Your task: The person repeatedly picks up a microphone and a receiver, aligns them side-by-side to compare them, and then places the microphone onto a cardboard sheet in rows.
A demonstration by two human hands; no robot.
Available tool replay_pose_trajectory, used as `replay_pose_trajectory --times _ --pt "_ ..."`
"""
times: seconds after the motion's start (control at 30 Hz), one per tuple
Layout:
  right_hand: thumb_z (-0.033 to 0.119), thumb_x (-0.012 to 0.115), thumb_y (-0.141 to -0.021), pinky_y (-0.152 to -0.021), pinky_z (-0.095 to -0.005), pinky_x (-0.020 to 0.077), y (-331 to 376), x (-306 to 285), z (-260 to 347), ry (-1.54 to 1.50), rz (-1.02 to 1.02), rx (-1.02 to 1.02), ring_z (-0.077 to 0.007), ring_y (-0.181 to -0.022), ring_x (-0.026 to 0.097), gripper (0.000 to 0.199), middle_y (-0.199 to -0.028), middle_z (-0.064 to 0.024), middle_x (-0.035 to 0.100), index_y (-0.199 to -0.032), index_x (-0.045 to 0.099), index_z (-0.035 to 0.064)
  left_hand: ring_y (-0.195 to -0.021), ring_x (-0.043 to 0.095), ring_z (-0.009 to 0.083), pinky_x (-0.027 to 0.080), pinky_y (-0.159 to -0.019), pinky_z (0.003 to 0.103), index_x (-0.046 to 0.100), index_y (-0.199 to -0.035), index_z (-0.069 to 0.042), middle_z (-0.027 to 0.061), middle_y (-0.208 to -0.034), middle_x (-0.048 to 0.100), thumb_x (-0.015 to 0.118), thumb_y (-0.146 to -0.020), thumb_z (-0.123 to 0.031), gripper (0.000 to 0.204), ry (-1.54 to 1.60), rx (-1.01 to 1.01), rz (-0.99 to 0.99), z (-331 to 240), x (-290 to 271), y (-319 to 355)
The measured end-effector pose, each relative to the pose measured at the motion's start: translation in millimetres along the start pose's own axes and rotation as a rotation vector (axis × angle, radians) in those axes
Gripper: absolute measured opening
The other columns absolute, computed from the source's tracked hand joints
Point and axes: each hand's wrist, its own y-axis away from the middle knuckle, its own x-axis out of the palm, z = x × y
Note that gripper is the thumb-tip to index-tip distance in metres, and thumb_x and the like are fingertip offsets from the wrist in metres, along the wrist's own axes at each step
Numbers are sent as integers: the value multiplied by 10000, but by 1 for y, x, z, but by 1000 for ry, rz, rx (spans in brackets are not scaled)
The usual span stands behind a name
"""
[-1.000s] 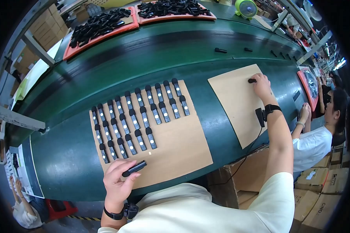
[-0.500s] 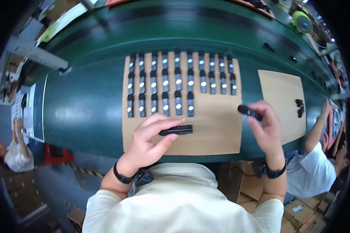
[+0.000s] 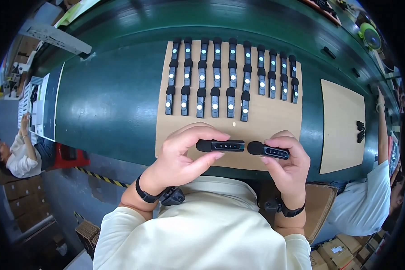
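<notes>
Between its thumb and fingers my left hand [image 3: 182, 153] pinches a small black wireless microphone [image 3: 228, 146] with a foam tip, lying level and pointing left. My right hand [image 3: 289, 164] grips a second such microphone [image 3: 276, 153], its foam tip close to the tail end of the first. Both show a narrow face with small marks. They are held over the near part of a brown cardboard sheet [image 3: 270, 123]. Beyond the hands, several like microphones [image 3: 217, 74] stand lined up on that sheet in three rows, foam tips away from me, each with a pale round dot.
On the right, another cardboard sheet [image 3: 342, 117] bears a few small black pieces [image 3: 360, 131]. A pale scrap [image 3: 234, 124] lies below the rows. The green table [image 3: 108, 108] extends both ways. People sit at the far left and right; a cardboard box [image 3: 321, 207] is beside my right arm.
My right hand has come left with its microphone, up to the one in my left hand. The left microphone is now turned with its marked face visible. The whole view has shifted.
</notes>
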Motion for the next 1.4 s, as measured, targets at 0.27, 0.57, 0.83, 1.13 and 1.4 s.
replay_pose_trajectory --times 0.27,0.57,0.83,1.13,1.4 --pt "-60 745 -744 -682 -251 479 -2 8 -1 -13 17 -58 -179 -790 608 286 -904 -116 635 -1006 638 -25 -836 648 193 506 -733 274 669 -1053 16 122 -962 674 707 -767 47 290 20 52 7 8 -2 0" --pt "-64 747 -733 -647 -255 470 -6 6 -3 26 7 -125 -174 -752 599 278 -868 -109 622 -991 656 -18 -828 644 201 502 -724 272 672 -1046 25 124 -941 672 714 -764 47 286 29 63 34 6 -2 -5" --pt "-71 732 -741 -650 -252 467 -5 6 -4 51 3 -135 -180 -776 594 276 -899 -122 613 -1000 655 -15 -824 645 209 511 -726 281 675 -1034 28 128 -948 672 727 -761 42 279 -18 110 6 5 -2 -7" --pt "-86 696 -772 -696 -248 461 0 8 2 -117 -128 -123 -176 -858 560 291 -981 -129 566 -1050 632 -30 -941 636 245 499 -830 332 689 -994 -16 113 -988 678 722 -702 65 305 -162 201 38 13 5 -18" --pt "-94 708 -738 -711 -252 470 -2 6 5 197 -70 -130 -178 -818 558 268 -985 -135 559 -976 618 -9 -983 641 248 463 -939 402 650 -965 -42 93 -999 684 672 -715 63 272 41 83 12 21 16 -21"
